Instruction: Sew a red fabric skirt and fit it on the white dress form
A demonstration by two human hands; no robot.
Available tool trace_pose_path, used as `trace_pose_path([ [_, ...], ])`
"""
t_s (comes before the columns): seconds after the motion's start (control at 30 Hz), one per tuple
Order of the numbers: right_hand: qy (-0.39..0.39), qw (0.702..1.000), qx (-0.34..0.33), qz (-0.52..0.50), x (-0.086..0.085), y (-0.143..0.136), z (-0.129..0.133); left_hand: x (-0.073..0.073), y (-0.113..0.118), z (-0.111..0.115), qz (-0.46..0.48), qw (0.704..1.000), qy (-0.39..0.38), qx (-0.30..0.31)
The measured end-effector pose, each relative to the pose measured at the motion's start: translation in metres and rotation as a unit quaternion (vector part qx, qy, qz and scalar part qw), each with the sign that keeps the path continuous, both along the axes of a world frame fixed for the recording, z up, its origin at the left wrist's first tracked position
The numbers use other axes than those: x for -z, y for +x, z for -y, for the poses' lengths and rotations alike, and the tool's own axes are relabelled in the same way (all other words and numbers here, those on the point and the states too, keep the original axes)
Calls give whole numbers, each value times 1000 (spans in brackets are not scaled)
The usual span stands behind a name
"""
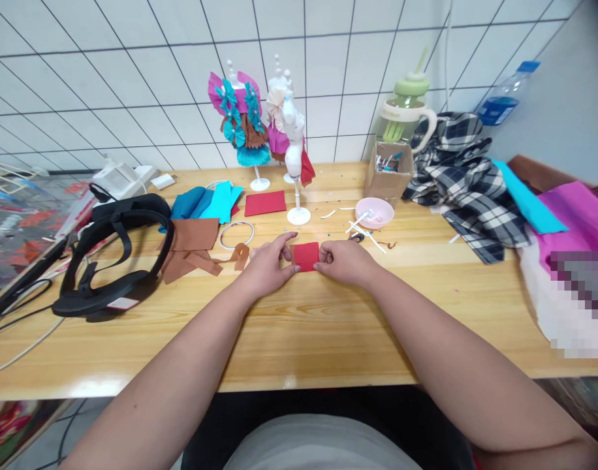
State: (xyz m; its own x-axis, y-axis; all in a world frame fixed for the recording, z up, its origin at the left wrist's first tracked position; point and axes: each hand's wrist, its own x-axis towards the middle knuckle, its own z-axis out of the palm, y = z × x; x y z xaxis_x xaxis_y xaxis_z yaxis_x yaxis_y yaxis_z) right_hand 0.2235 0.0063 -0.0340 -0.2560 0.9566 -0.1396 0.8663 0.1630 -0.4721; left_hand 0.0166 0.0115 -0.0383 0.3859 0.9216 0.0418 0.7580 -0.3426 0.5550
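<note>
A small rectangle of red crepe paper point(306, 257) lies between my hands near the middle of the wooden table. My right hand point(345, 261) pinches its right edge, fingers curled in. At the left edge, the thumb of my left hand point(274, 262) touches the lower corner, while the index finger stretches away above it, leaving a gap between them. Just behind the paper stands a bare white mini dress form point(295, 153) on a round base. A larger red sheet point(264, 203) lies flat to its left. Close to my left hand is a curled brown strip point(241, 256).
Two dressed forms, one in teal ruffles point(245, 121), stand at the wall. A black headset point(117, 261) and brown sheets point(196, 235) lie left. Rightward are a pink bowl point(375, 213), white strips point(372, 240), a cardboard box point(388, 176), a green-lidded jug point(407, 108) and plaid cloth point(456, 170).
</note>
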Motion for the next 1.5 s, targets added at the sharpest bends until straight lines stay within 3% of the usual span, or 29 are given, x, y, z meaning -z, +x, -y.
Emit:
trace_pose_path([
  [0.17, 38, 997, 6, -69, 7, 7, 3, 1, 0, 1, -7, 999, 29, -13],
  [0.3, 116, 981, -116, -103, 5, 12, 8, 5, -1, 2, 1, 999, 48, -9],
  [0.37, 140, 973, -170, -68, 2, 11, 10, 6, -2, 2, 6, 999, 50, -9],
  [0.43, 146, 972, -182, -19, 1, 8, 11, 7, -2, 1, 12, 999, 45, -15],
  [0.57, 140, 975, -173, 9, 2, 1, 12, 4, -2, 4, 26, 997, 66, -9],
  [0.8, 111, 987, -105, -41, 4, -3, 14, -5, 2, 13, -11, 991, 97, 92],
  [1.03, 74, 991, -93, -54, 0, -1, 12, -4, 5, 12, -31, 992, 103, 71],
  [1.5, 66, 987, -59, -132, 2, 9, 10, -7, 4, 15, 94, 993, 41, 57],
])
